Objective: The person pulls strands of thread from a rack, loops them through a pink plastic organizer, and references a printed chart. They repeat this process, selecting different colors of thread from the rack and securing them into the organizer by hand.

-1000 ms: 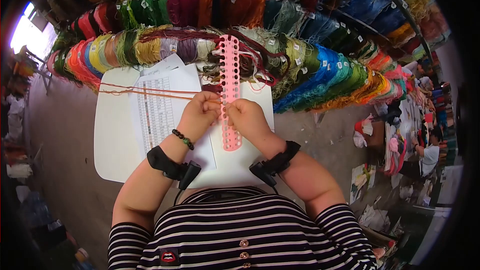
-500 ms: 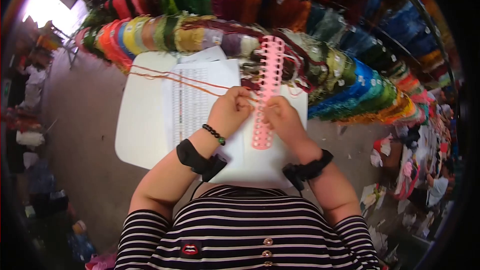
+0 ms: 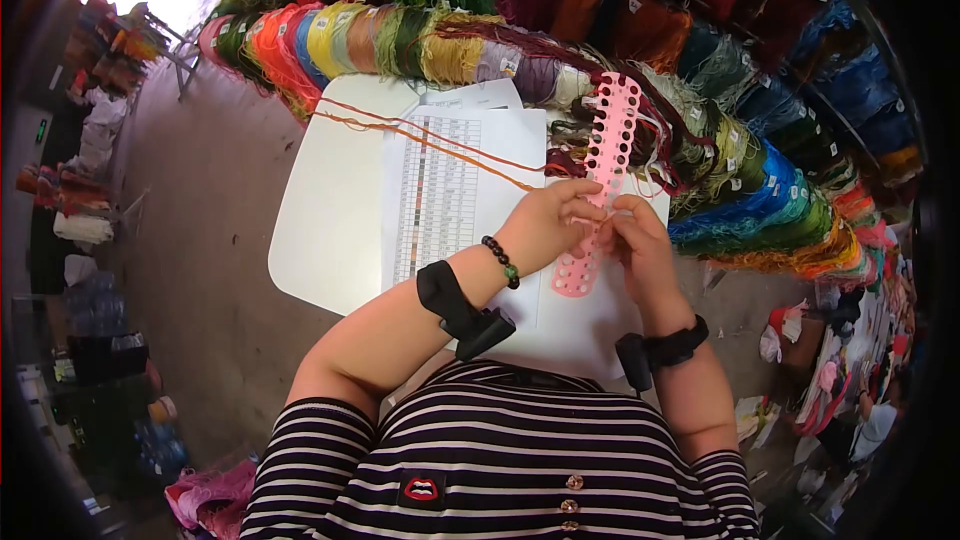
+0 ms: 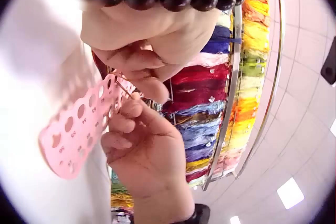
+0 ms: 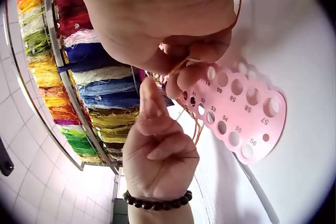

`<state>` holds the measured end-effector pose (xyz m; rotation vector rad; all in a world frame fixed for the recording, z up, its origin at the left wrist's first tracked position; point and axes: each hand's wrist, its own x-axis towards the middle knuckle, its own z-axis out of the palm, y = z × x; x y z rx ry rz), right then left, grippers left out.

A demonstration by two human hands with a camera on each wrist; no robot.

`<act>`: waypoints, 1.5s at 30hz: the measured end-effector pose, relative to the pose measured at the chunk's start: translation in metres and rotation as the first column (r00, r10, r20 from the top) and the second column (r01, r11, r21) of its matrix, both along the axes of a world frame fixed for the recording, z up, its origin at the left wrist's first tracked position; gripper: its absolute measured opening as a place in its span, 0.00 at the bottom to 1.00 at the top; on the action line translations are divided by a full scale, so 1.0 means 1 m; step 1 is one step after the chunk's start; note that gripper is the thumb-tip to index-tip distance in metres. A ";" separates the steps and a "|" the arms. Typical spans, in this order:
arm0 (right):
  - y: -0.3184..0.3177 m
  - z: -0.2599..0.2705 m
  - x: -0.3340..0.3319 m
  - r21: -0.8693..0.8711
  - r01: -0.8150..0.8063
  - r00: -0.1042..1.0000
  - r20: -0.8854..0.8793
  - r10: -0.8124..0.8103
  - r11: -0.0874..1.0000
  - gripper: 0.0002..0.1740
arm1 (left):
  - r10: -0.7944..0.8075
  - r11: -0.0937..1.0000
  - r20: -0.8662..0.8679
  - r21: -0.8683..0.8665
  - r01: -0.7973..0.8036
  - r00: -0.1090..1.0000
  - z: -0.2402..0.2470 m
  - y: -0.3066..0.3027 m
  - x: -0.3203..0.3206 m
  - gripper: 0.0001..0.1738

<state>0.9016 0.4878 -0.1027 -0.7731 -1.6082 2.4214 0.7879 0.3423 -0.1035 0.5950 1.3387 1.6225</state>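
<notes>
A long pink thread-holder card (image 3: 613, 140) with punched holes and printed numbers lies tilted under both hands. Orange-brown thread (image 3: 440, 148) stretches across from the left to the fingers at the card. The left hand (image 3: 550, 225), with a dark bead bracelet, curls its fingers around the thread beside the card's left edge. Over the right edge, the right hand (image 3: 643, 245) pinches the thread between thumb and fingertips. A short length of thread (image 4: 124, 88) spans the two hands in the left wrist view. Numbered holes show at the card's lower end (image 5: 236, 108) in the right wrist view.
Printed chart sheets (image 3: 450, 210) lie on the white table (image 3: 330, 210) left of the card. Dark red and white strands (image 3: 665, 145) hang by the card's upper part. Racks of coloured thread skeins (image 3: 450, 50) stand behind the table.
The view has swung so that table and hands appear farther right. Both hands stay at the card; the right fingers have lifted and now pinch the thread closer to the left fingers.
</notes>
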 end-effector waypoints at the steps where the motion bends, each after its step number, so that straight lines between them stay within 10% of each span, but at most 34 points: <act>1: 0.000 0.001 0.001 -0.042 0.036 0.999 -0.029 -0.037 0.998 0.10 | -0.013 1.000 -0.084 -0.020 0.011 0.996 -0.002 0.000 0.001 0.25; 4: 0.006 -0.008 0.003 0.375 0.052 0.998 0.024 -0.066 0.926 0.10 | -0.161 0.982 -0.512 -0.172 0.083 0.844 -0.004 -0.006 0.000 0.28; 7: 0.001 -0.008 0.001 0.772 0.000 0.982 0.120 -0.145 0.635 0.09 | -0.034 0.989 -0.557 -0.140 -0.054 0.830 0.000 -0.009 0.001 0.25; 11: 0.005 -0.015 0.000 0.404 -0.125 0.982 0.182 0.054 0.906 0.07 | 0.157 0.912 -0.841 -0.077 -0.403 0.517 0.001 -0.026 -0.010 0.14; 15: 0.013 -0.031 0.002 0.355 -0.075 0.995 0.089 0.046 0.932 0.06 | 0.272 0.917 -0.277 -0.217 -0.336 0.922 0.038 -0.080 -0.053 0.21; 17: 0.016 -0.033 0.003 0.345 -0.057 0.997 0.060 0.038 0.937 0.07 | 0.402 0.904 -0.056 -0.133 -0.405 0.914 0.047 -0.116 -0.077 0.21; 21: 0.012 -0.025 0.000 0.341 -0.047 0.997 0.069 0.025 0.939 0.07 | 0.595 0.763 0.086 0.253 -0.595 0.799 0.059 -0.213 -0.140 0.20; 25: 0.000 -0.025 -0.007 0.464 -0.084 0.991 0.134 0.024 0.882 0.07 | 0.864 0.436 0.208 0.149 -0.888 0.459 0.039 -0.281 -0.173 0.23; 28: 0.005 -0.041 -0.010 0.438 -0.038 0.995 0.102 -0.008 0.898 0.08 | 0.960 0.277 -0.017 -0.097 -0.956 0.280 0.020 -0.308 -0.175 0.25; 31: 0.005 -0.025 -0.008 0.482 -0.122 0.979 0.203 0.024 0.868 0.11 | 0.861 0.248 -0.376 -0.279 -0.928 0.343 0.024 -0.280 -0.134 0.24; 34: 0.009 -0.044 -0.004 0.584 -0.060 0.997 0.078 0.017 0.809 0.15 | 0.638 0.531 -0.436 -0.348 -0.773 0.634 0.031 -0.247 -0.107 0.20; 39: 0.040 0.017 0.004 0.767 0.031 0.986 0.081 -0.144 0.641 0.13 | 0.357 0.818 -0.210 -0.400 -0.413 0.910 0.010 -0.198 -0.073 0.14; 45: 0.130 0.030 -0.008 0.796 0.239 0.949 -0.069 -0.309 0.556 0.11 | 0.448 0.836 -0.089 -0.312 -0.452 0.890 -0.023 -0.175 -0.046 0.11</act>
